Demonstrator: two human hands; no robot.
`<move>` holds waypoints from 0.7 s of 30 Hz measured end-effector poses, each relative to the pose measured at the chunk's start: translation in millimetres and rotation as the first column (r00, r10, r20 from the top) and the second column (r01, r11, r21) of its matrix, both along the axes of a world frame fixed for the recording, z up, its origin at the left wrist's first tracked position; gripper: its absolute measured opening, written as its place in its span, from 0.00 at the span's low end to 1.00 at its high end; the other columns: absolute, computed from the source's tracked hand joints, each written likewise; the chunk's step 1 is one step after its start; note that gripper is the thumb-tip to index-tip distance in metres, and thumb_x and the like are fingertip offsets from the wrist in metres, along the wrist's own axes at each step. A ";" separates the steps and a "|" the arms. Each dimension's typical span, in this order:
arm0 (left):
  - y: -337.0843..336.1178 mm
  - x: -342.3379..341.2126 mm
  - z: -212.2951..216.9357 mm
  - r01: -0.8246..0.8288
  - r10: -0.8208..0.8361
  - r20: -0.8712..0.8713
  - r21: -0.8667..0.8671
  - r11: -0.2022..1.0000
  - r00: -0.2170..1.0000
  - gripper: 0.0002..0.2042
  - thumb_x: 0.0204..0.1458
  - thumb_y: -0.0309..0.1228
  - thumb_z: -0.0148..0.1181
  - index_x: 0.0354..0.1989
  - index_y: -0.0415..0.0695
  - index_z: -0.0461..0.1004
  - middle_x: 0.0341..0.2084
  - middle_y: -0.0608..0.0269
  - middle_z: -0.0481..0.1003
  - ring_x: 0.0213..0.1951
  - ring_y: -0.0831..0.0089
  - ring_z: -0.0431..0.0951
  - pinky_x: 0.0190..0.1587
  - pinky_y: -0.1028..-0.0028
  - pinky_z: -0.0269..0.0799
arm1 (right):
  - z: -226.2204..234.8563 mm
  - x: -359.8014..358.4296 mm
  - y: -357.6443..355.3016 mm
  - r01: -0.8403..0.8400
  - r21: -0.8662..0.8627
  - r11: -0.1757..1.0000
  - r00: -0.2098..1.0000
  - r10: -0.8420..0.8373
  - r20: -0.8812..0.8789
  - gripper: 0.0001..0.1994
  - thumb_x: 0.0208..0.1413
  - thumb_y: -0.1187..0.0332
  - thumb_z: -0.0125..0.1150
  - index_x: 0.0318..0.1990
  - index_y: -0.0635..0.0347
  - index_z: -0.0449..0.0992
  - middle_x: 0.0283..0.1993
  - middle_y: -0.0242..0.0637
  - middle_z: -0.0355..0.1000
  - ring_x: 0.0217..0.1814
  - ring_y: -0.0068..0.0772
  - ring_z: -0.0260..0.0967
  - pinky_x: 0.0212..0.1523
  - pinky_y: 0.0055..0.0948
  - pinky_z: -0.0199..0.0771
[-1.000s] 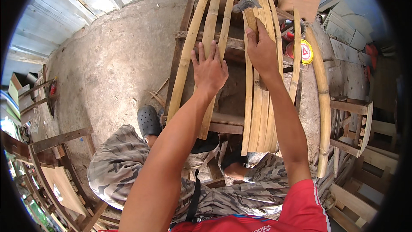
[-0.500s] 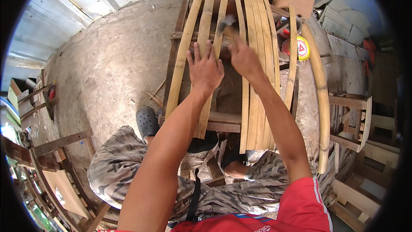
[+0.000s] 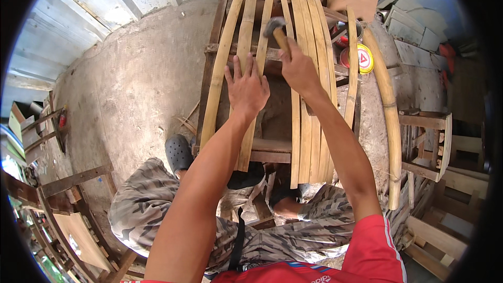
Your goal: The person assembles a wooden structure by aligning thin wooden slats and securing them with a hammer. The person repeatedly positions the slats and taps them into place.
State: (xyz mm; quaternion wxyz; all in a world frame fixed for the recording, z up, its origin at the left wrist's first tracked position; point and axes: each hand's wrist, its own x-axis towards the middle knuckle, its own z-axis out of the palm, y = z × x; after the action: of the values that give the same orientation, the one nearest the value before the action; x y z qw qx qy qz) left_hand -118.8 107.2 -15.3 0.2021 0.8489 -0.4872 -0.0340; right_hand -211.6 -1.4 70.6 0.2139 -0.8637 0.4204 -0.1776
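My left hand [image 3: 247,89] lies flat with fingers spread over a split bamboo slat [image 3: 248,15]. Its thumb side reaches a neighbouring bamboo slat [image 3: 268,5], whose lower part my hand hides. In my right hand [image 3: 302,73] is a hammer [image 3: 282,40], gripped by its wooden handle. The dark hammer head sits above the gap and slats just past my left fingertips; I cannot tell whether it touches one. All these slats run lengthwise over a dark wooden frame [image 3: 271,156], with another slat [image 3: 226,52] at the left and several side by side at the right [image 3: 309,26].
Right of the frame stand paint cans, one with a yellow-rimmed lid [image 3: 365,58]. A thick bamboo pole [image 3: 388,99] lies beyond them. Wooden frames stand at the right [image 3: 425,120] and lower left [image 3: 76,181]. A corrugated metal wall [image 3: 78,15] closes the far left.
The hammer, blurred before, now shows more clearly, with its head slightly shifted. My left hand keeps its place on the slats. The whole view has shifted slightly.
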 end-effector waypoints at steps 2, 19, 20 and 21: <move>3.7 0.6 -2.4 -0.008 0.008 0.001 0.015 1.000 1.000 0.32 0.64 0.44 0.47 0.74 0.41 0.57 0.76 0.60 0.53 0.77 0.50 0.45 0.77 0.47 0.36 | 18.4 6.3 2.0 0.036 0.024 0.999 0.981 -0.040 0.190 0.24 0.69 0.57 0.51 0.66 0.61 0.64 0.38 0.62 0.78 0.43 0.69 0.76 0.39 0.58 0.75; -2.3 -1.6 -6.1 -0.005 0.006 0.021 -0.055 0.998 1.000 0.32 0.62 0.42 0.48 0.73 0.39 0.59 0.75 0.59 0.56 0.77 0.54 0.47 0.77 0.51 0.38 | -18.2 4.9 15.8 0.048 -0.002 0.999 0.999 -0.048 0.006 0.23 0.69 0.58 0.49 0.64 0.64 0.63 0.34 0.66 0.76 0.37 0.71 0.76 0.36 0.60 0.75; -3.1 -0.9 -5.6 -0.005 0.007 0.024 -0.055 0.998 1.000 0.32 0.62 0.42 0.48 0.73 0.38 0.59 0.75 0.59 0.56 0.77 0.54 0.47 0.77 0.51 0.38 | -18.1 4.0 11.6 0.010 -0.005 1.000 0.997 -0.010 -0.073 0.23 0.70 0.58 0.49 0.64 0.64 0.64 0.34 0.66 0.76 0.37 0.71 0.76 0.36 0.60 0.75; -2.2 -1.9 -5.3 -0.003 0.004 0.018 -0.058 0.998 1.000 0.32 0.62 0.42 0.49 0.73 0.38 0.59 0.75 0.59 0.56 0.77 0.54 0.47 0.77 0.52 0.38 | -16.4 -0.5 6.5 0.014 0.018 1.000 0.999 -0.013 -0.053 0.21 0.70 0.59 0.49 0.63 0.64 0.64 0.34 0.66 0.76 0.38 0.73 0.75 0.37 0.61 0.75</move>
State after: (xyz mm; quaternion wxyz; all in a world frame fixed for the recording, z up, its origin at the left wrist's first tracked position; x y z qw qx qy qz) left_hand -120.7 105.0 -20.6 0.2222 0.8439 -0.4883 -0.0116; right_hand -212.1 5.1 54.2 0.2096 -0.8633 0.4333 -0.1520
